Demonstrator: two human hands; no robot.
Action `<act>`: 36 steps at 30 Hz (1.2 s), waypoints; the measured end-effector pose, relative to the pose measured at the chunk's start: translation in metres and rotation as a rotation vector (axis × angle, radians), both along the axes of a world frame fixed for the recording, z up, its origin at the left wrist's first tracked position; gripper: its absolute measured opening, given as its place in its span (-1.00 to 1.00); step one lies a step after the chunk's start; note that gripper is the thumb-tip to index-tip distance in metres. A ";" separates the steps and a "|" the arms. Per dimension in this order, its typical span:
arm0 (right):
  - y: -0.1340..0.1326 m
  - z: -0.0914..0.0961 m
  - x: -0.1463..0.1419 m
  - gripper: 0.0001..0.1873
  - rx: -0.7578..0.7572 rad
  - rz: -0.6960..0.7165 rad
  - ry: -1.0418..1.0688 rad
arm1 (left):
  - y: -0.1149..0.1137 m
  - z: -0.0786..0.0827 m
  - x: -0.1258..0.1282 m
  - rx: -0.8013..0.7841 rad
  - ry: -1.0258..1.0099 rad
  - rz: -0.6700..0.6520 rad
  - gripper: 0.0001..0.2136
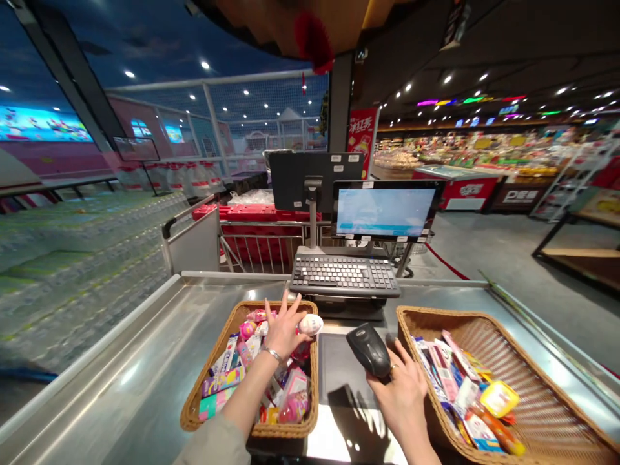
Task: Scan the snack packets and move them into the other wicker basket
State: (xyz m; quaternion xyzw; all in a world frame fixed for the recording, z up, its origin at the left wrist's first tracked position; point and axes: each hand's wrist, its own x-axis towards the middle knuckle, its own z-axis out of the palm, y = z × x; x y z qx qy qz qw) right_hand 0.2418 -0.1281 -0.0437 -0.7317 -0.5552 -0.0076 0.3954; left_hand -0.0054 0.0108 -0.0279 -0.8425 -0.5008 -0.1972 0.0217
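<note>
My left hand (282, 336) is above the left wicker basket (188, 413), pinching a white egg-shaped package (310, 324) between thumb and forefinger, its other fingers spread. That basket is full of packaged sweets and small goods, among them a purple box (223, 381) and a pink package (294, 407). On the right, my right hand (401, 387) is wrapped round a black handheld barcode scanner (368, 347), whose head points up and to the left. The scanner is over the counter between the two baskets. Its handle is mostly hidden by my fingers.
The right wicker basket (547, 387) holds several packages, including a yellow tub (498, 398). Behind the metal counter (121, 361) stand a keyboard (345, 272) and a lit screen (385, 212). Bottled drinks (87, 271) are stacked at the left.
</note>
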 end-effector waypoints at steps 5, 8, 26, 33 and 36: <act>-0.004 -0.001 0.006 -0.64 -0.002 0.005 -0.030 | 0.000 0.008 0.026 0.027 -0.011 -0.046 -0.61; -0.007 0.000 0.009 -0.63 0.004 0.012 -0.071 | 0.000 0.009 0.040 0.041 -0.007 -0.061 -0.61; -0.024 0.014 0.019 -0.59 -0.086 0.026 -0.082 | -0.001 0.014 0.088 0.088 -0.028 -0.181 -0.60; -0.027 0.016 0.023 -0.62 -0.091 0.032 -0.047 | -0.002 0.016 0.096 0.104 -0.038 -0.203 -0.60; -0.028 0.018 0.025 -0.61 -0.092 0.036 -0.045 | -0.002 0.018 0.099 0.097 -0.034 -0.209 -0.59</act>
